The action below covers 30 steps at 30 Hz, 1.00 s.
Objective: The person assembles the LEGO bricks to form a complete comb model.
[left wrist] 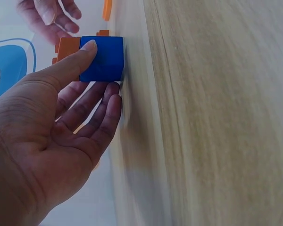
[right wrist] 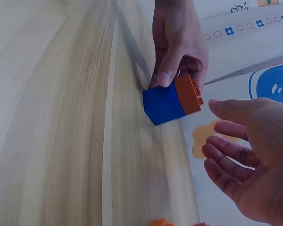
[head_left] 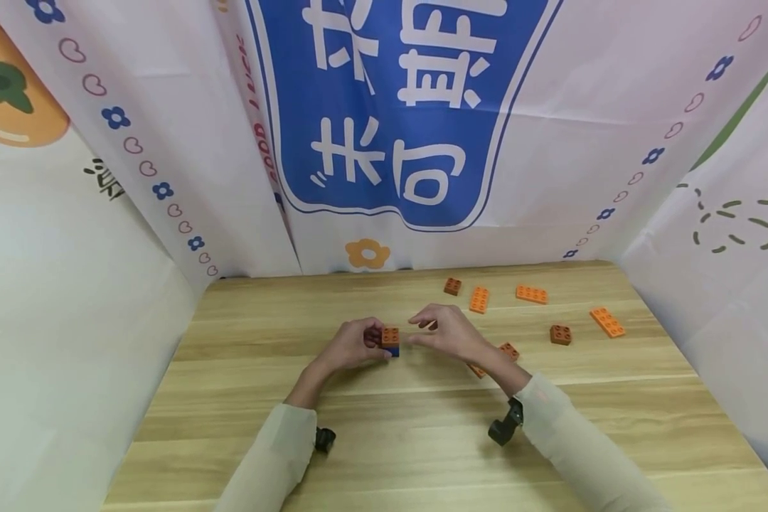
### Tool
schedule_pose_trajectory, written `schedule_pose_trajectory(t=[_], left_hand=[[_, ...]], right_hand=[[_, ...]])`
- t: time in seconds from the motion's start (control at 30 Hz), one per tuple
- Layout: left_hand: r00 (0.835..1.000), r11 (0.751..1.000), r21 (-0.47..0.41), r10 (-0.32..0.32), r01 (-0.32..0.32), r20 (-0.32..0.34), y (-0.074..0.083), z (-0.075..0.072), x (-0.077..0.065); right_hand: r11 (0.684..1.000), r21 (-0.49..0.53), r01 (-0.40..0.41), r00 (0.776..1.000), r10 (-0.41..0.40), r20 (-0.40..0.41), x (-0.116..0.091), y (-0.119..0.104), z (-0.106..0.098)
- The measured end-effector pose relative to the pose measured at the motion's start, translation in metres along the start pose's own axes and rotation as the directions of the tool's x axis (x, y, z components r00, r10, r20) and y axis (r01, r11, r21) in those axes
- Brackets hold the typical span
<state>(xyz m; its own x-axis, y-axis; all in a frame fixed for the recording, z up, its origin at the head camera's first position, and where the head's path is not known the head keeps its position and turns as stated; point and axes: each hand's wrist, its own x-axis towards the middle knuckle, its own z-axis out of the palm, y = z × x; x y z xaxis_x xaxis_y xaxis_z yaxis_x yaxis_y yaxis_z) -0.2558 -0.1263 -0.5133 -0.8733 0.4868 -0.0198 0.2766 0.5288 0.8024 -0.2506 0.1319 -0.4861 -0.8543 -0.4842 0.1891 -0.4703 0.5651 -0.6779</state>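
Observation:
My left hand (head_left: 353,345) grips a small stack near the middle of the table: a blue toy building block (left wrist: 104,61) below, a brownish-orange studded brick (head_left: 390,335) on top. Its thumb lies across the blue block's near face, and the other fingers are on the far side. To the right of the stack, my right hand (head_left: 451,333) hovers with relaxed, spread fingers and nothing between them. In the right wrist view, its thumb tip comes near the studs of the top brick (right wrist: 187,95).
On the wooden table (head_left: 422,441), several flat orange bricks (head_left: 479,299) and two brownish-orange bricks (head_left: 560,335) lie back right. More orange pieces (head_left: 508,350) are partly hidden by the right forearm. A printed cloth (head_left: 537,178) walls the back and sides.

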Motion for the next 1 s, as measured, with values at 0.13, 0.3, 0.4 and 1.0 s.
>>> schedule_pose_trajectory(t=[0.13, 0.3, 0.4, 1.0], left_hand=[[1.0, 1.0, -0.013, 0.0, 0.0, -0.002, 0.0, 0.001, -0.001], [1.0, 1.0, -0.027, 0.009, -0.009, -0.014, 0.001, 0.001, -0.002], [1.0, 0.999, -0.031, 0.02, -0.021, -0.024, 0.001, 0.001, -0.003], [0.999, 1.0, -0.023, 0.015, -0.016, -0.035, 0.002, 0.005, -0.001]], right_hand=[[0.999, -0.034, 0.004, 1.0, -0.004, 0.001, -0.008, 0.006, -0.006], [0.994, -0.106, 0.023, 1.0, -0.023, 0.002, -0.019, 0.015, -0.014], [0.99, -0.139, 0.03, 1.0, -0.03, -0.003, -0.027, 0.02, -0.018], [0.949, -0.309, 0.062, 0.997, -0.048, 0.055, -0.059, 0.04, -0.038]])
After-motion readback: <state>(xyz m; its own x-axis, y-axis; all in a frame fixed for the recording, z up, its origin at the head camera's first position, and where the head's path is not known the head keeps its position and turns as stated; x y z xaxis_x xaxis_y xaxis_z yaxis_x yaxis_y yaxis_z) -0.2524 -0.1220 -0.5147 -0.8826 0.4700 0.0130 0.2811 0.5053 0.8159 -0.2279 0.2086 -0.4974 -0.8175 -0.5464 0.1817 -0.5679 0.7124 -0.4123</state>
